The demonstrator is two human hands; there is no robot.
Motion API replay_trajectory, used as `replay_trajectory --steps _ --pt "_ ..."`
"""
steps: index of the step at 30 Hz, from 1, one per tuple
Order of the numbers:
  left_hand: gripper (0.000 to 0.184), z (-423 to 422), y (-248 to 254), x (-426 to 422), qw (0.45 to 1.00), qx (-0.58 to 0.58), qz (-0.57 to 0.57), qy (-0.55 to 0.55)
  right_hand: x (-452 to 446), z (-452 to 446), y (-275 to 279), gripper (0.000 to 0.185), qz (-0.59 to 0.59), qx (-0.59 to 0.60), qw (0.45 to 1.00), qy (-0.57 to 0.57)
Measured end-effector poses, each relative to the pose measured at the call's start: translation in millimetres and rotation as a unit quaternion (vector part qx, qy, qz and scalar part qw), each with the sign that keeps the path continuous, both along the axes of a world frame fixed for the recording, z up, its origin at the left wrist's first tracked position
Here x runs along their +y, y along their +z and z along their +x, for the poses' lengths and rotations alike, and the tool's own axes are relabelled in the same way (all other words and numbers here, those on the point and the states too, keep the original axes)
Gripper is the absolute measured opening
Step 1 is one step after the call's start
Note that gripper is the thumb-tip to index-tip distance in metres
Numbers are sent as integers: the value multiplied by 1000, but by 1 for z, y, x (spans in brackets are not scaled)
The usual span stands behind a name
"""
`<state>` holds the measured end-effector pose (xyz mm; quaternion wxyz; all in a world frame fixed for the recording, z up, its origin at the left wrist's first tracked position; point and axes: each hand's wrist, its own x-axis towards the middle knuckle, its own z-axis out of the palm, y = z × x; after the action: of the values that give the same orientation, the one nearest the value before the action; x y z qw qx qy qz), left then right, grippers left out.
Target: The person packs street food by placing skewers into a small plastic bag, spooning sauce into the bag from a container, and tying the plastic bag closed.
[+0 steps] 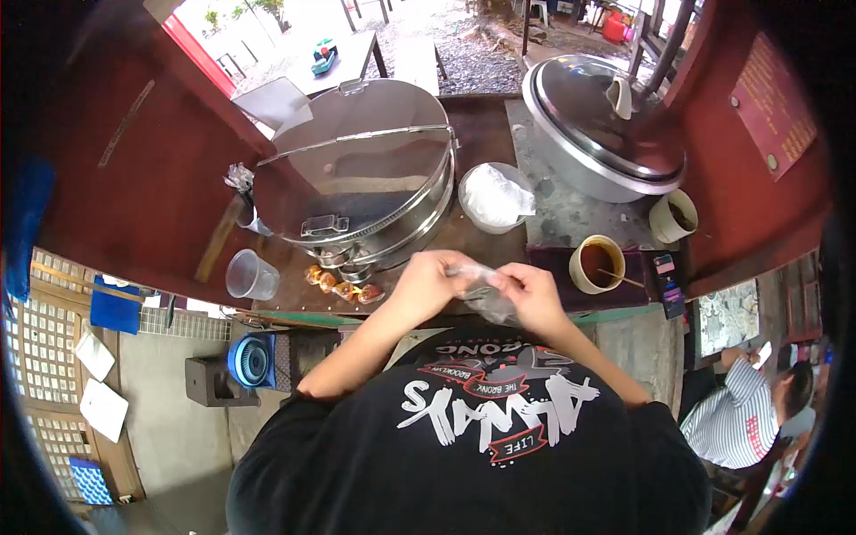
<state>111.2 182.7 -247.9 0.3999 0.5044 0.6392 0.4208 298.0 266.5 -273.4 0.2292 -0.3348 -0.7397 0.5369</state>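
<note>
A clear thin plastic bag point(489, 301) is stretched between my two hands, just over the counter's front edge. My left hand point(437, 283) pinches its upper left side. On the other side, my right hand point(528, 290) has fingers closed on its upper right part. Left of my hands lie small tied bags of orange-brown sauce point(343, 287), beside the round steel steamer point(357, 192). Beyond my hands sits a clear bowl with white plastic point(496, 198) in it. A tub of brown sauce point(597, 265) with a stick stands to the right.
A large lidded pot point(597, 125) stands at the back right, near a second tub point(673, 217). A clear cup point(252, 275) is at the left. A phone point(669, 285) lies at the right edge. A person in a striped shirt point(736, 415) is farther right.
</note>
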Motion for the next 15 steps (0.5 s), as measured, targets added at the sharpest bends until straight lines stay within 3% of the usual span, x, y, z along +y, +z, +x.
replay_trajectory --steps 1,4,6,8,12,15 --pt "16 -9 -6 1 1000 2 7 27 3 2 -5 20 -36 2 999 -8" --pt "27 -22 -2 -5 978 -181 -9 105 5 5 -1 32 -96 24 995 -6" --pt "35 -30 -2 -9 969 -222 -40 99 6 5 0 38 -144 -7 989 12" --pt "40 -33 -7 -12 953 -284 -39 100 4 0 -23 39 -132 43 990 -4" --pt "48 -43 -12 -18 972 -213 -89 -50 -8 -7 -26 41 -125 31 991 -22" --pt "38 -51 -31 -18 959 -260 -110 -38 -6 -7 -27 37 -129 -84 987 37"
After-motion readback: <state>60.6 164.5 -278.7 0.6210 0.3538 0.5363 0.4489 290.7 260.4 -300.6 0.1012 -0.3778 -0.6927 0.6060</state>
